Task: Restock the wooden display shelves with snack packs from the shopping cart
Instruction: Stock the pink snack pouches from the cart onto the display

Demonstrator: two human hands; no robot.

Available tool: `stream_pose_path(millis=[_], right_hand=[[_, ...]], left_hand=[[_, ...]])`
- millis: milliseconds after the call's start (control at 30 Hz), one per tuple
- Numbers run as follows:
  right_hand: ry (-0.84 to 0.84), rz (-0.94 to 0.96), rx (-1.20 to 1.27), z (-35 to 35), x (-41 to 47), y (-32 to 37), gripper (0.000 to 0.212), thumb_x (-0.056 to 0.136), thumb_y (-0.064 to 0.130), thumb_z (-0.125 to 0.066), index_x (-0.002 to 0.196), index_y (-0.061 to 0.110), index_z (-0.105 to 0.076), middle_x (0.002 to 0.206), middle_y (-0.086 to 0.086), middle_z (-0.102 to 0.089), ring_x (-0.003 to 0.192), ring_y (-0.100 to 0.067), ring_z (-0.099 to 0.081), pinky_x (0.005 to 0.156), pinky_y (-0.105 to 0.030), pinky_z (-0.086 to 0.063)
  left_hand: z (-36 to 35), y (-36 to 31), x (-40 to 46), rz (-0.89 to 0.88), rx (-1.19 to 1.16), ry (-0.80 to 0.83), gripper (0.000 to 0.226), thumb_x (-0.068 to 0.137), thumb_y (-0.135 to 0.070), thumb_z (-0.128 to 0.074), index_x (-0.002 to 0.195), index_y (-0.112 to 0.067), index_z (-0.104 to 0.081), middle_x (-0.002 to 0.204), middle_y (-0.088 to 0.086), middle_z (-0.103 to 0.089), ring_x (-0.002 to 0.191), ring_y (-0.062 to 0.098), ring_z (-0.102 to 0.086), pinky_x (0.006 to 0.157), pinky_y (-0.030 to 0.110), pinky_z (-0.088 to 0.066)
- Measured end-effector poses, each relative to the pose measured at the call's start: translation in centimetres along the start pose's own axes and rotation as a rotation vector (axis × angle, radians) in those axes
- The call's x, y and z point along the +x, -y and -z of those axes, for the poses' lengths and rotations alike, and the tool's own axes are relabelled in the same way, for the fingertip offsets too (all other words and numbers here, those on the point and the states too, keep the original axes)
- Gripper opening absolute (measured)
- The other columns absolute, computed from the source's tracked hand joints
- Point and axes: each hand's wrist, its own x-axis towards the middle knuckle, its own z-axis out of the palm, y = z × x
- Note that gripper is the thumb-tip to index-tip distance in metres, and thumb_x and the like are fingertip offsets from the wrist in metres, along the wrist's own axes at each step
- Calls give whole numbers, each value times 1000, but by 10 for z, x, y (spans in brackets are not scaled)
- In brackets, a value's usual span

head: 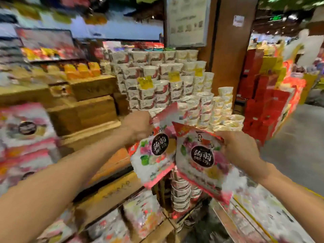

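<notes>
Both forearms fill the lower frame; left hand (140, 126) has fingers curled round the top edge of one snack pack (154, 153), and right hand (240, 148) pinches the upper corner of a second snack pack (201, 158), both hanging in the air before the wooden display shelves (94, 109), well short of them. Risk, judged: each pack hangs from an edge grip only, so a quick swing could slip one free. Stacked cups (175, 81) stand just behind; a careless reach could topple them.
</notes>
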Motion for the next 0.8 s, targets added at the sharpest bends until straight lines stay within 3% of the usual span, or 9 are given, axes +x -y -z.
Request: stream_pose_path(millis=[200,367,500,600,667,733,800], right_hand=[[92,141,193,-32,56,155,45,80,50,-40,103,27,-70,96,-11,-72,89,-34,-64,65,-32,-45],[47,243,303,-72,104,282,21,85,31,-61,103,37,-70,101,-4,-72,95,-29,-65,66,-32,-46],[66,361,303,-96,142,373,18,85,26,-57,98,32,-69,95,-5,-72,91,-30,-65,61,-31,-41],[12,422,382,-94,170,434,13,76,11,-64,80,21,-72,75,-5,-71,71,-29,-62,60,-28,-39],[-169,539,376,-94,191,474,15,65,5,-70,72,18,-73,59,-6,-66,52,-27,-57,60,-25,-43],[-192,578,390,-93,211,503,20,77,17,-53,77,23,-72,61,-3,-67,57,-27,-60,66,-35,-51],[-128,538,409,-94,236,533,28,88,23,-43,86,26,-71,75,1,-71,74,-25,-61,82,-37,-41]], left_hand=[[43,166,-45,169,144,-66,31,89,-41,-55,86,-10,-62,93,19,-67,88,38,-65,67,39,-52],[78,296,-85,311,200,-123,35,91,-47,-52,82,-13,-58,87,14,-66,83,35,-64,59,32,-40],[103,384,-107,404,283,-144,28,91,-35,-52,82,-10,-60,90,15,-69,83,37,-64,61,37,-50],[126,439,-123,431,264,-261,19,92,-27,-53,98,-22,-70,89,4,-72,81,33,-66,62,35,-53],[143,468,-132,456,277,-344,21,94,-27,-53,103,-27,-71,93,1,-72,81,30,-65,62,33,-52],[161,491,-134,499,308,-400,23,96,-31,-51,103,-25,-71,97,4,-72,85,31,-64,60,31,-44],[179,516,-134,534,318,-449,24,96,-33,-50,97,-22,-71,96,7,-70,84,33,-62,58,32,-39]])
